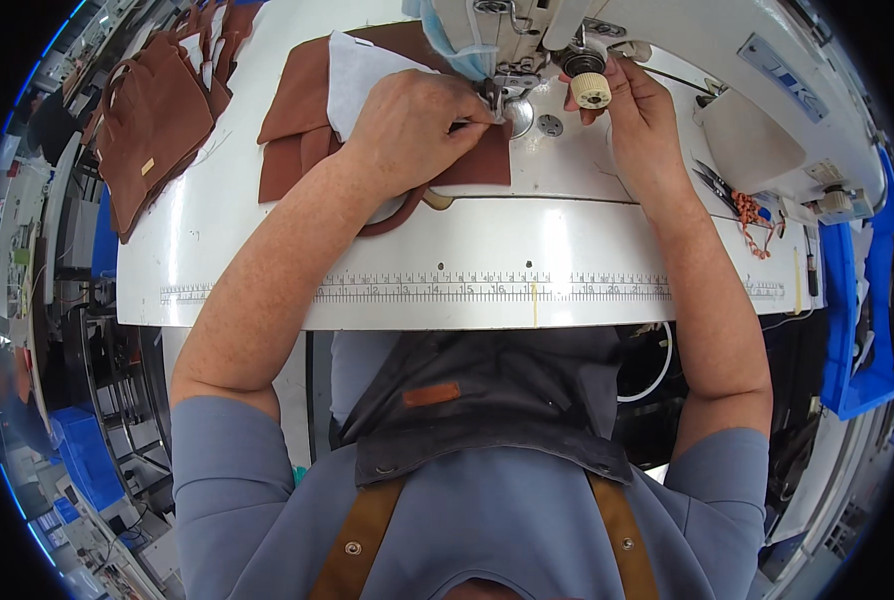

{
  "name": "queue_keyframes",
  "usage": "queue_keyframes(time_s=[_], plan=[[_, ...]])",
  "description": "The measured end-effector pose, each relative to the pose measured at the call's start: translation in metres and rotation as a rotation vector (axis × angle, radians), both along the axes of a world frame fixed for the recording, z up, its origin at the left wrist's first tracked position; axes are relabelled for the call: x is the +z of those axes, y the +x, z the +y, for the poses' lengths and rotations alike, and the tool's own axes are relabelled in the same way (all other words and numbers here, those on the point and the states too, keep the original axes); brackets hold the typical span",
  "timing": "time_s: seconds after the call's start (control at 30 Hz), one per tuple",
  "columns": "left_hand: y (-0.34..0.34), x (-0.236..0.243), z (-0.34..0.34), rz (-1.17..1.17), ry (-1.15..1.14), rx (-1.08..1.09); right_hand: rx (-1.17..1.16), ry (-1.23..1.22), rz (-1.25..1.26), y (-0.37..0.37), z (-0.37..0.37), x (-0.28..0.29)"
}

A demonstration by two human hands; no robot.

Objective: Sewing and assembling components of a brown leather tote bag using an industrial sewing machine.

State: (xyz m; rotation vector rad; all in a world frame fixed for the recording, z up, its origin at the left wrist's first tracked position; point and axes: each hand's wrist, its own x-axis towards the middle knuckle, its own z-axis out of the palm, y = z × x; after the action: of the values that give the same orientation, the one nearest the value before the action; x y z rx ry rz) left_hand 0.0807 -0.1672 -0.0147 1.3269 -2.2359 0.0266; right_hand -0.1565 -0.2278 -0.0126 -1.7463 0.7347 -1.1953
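Note:
A brown leather bag piece (302,95) with a white lining piece (352,75) lies under the head of a sewing machine (512,30). My left hand (417,125) rests over it, thumb and forefinger pinched together right beside the presser foot (497,95). What sits between those fingertips is too small to make out. A curved brown strap (399,215) shows below my left wrist. My right hand (639,110) is raised at the right of the machine head, its fingers curled behind a cream knurled knob (592,92). The knob and machine hide part of those fingertips.
Several brown leather bags (157,130) are stacked at the left of the white table (447,240). A ruler strip (447,290) runs along its front edge. Small scissors (712,180) and orange cord (752,215) lie at the right, near a blue bin (847,330).

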Motion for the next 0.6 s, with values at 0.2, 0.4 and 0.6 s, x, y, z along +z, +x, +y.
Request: queue_keyframes(time_s=[0.2,0.4,0.6], plan=[[-0.007,-0.003,0.004,0.085,-0.044,-0.008,0.111,0.005,0.277,-0.025,0.017,0.028],[0.005,-0.01,0.009,0.04,-0.144,0.054,0.553,-0.881,0.017,-0.051,0.138,0.099],[0.001,-0.002,0.025,-0.04,-0.059,0.168,0.861,-0.669,-0.572,-0.046,0.183,0.138]])
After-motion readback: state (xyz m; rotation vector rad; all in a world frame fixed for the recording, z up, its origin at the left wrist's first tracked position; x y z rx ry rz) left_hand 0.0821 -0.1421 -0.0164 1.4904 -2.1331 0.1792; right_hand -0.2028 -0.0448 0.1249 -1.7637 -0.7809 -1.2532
